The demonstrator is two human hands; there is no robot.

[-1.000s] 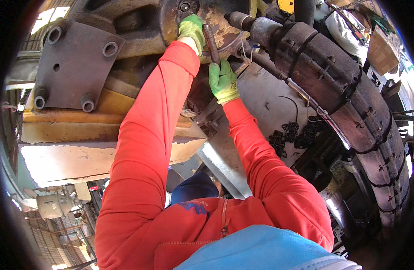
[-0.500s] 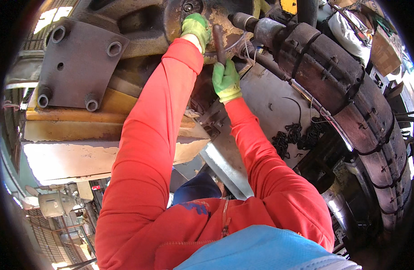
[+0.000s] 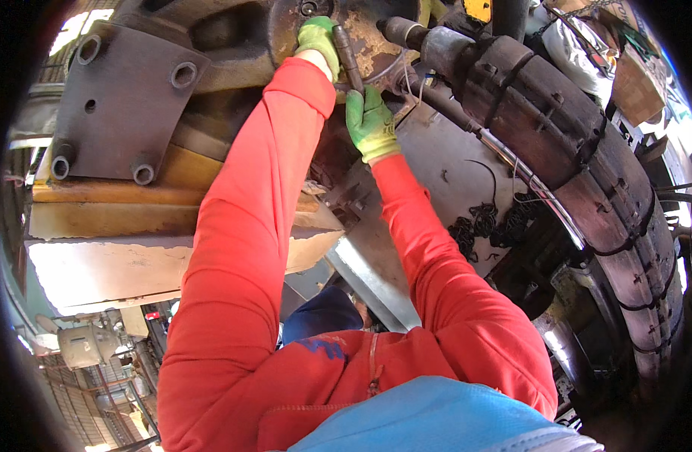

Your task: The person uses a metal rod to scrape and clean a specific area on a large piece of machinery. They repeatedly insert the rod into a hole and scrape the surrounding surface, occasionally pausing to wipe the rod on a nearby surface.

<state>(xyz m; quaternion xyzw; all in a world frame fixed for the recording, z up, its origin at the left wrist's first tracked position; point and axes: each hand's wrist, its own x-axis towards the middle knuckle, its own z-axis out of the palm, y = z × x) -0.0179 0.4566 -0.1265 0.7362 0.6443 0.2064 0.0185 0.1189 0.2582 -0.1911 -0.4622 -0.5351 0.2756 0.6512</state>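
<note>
My right hand (image 3: 372,122), in a green and yellow glove, is closed around the lower end of a dark, round metal rod (image 3: 347,60). The rod slants up and to the left, its top close beside my left hand (image 3: 317,42). That hand wears a matching glove and is curled against the big cast-metal machine part (image 3: 248,60); whatever its fingers grip is hidden. Just above it, a round recessed bolt (image 3: 308,8) shows in the casting.
To the left, a thick steel plate (image 3: 124,105) with large corner nuts covers a yellow beam (image 3: 173,192). A heavy ribbed, curved track or tyre (image 3: 557,128) fills the right, with a shiny rod (image 3: 530,177) alongside. Black cord (image 3: 485,222) lies on a grey metal sheet (image 3: 436,162).
The rod's top has swung left toward my left hand, and my right hand has moved slightly left. The surroundings have shifted a little left in the view.
</note>
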